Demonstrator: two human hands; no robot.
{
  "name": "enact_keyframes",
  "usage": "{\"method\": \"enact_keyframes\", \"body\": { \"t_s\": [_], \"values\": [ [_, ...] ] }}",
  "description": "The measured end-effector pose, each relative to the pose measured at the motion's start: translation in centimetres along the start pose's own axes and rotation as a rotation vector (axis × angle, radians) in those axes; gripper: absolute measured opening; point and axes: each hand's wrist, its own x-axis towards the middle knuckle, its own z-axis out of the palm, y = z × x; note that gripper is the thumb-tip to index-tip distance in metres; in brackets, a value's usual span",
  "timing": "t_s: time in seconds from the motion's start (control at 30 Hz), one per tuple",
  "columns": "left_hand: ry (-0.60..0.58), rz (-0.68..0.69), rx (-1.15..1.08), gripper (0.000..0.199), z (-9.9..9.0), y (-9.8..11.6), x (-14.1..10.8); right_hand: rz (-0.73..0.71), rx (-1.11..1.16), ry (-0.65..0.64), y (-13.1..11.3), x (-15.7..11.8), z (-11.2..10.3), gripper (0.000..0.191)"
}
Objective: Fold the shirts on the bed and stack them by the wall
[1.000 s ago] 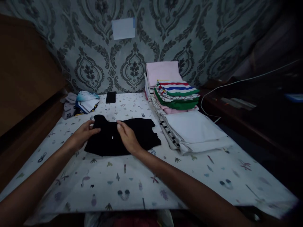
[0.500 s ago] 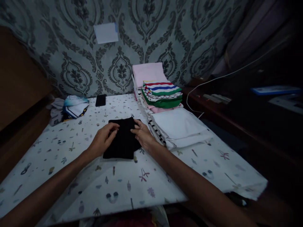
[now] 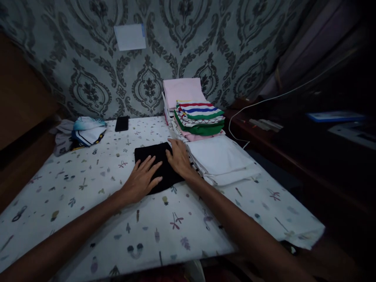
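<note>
A piece of black folded clothing [image 3: 152,150] lies on the patterned white tabletop cover [image 3: 96,219]. My left hand [image 3: 143,176] rests flat across its left and front part, fingers spread. Along its right side lies my right hand [image 3: 178,158], palm down with fingers stretched out, close to the neighbouring folded white cloth [image 3: 220,158]. Neither hand grips anything. Parts of the black garment are hidden under both hands, and its exact kind cannot be made out.
Behind the white cloth stands a stack of folded clothes [image 3: 201,117], striped, green and pink. A folded pink cloth [image 3: 185,92] is at the wall. Crumpled clothes [image 3: 88,131] and a black phone [image 3: 122,123] lie at the back left. A white cable [image 3: 270,98] hangs on the right.
My left hand has opened and flattened onto the black garment. My right hand has spread out on its right side. The flap that lay folded toward the left now extends right.
</note>
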Motion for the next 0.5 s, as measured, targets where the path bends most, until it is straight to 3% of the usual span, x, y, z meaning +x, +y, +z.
{"method": "enact_keyframes", "body": {
  "t_s": [0.07,0.17,0.3,0.37,0.43,0.5],
  "values": [
    [0.026,0.000,-0.032,0.052,0.1,-0.1,-0.2,-0.057,-0.068,-0.030,-0.5,-0.4,0.2,0.048],
    [0.072,-0.073,-0.122,0.054,0.3,-0.6,-0.7,-0.010,-0.157,-0.179,-0.9,-0.6,0.6,0.048],
    [0.240,-0.282,-0.422,0.069,0.0,-1.9,-1.1,0.043,-0.243,-0.227,-1.2,-0.7,0.2,0.050],
    [0.284,-0.451,-0.659,0.075,-0.8,-2.5,-1.1,0.062,-0.264,-0.215,-1.6,-0.7,-0.4,0.052],
    [0.239,-0.657,-0.920,0.075,-1.8,-2.7,-1.1,0.090,-0.260,-0.216,-2.0,-0.4,-0.8,0.058],
    [0.117,-0.792,-1.151,0.073,-2.6,-2.3,-1.1,0.143,-0.192,-0.231,-1.9,0.1,-0.9,0.065]
  ]
}}
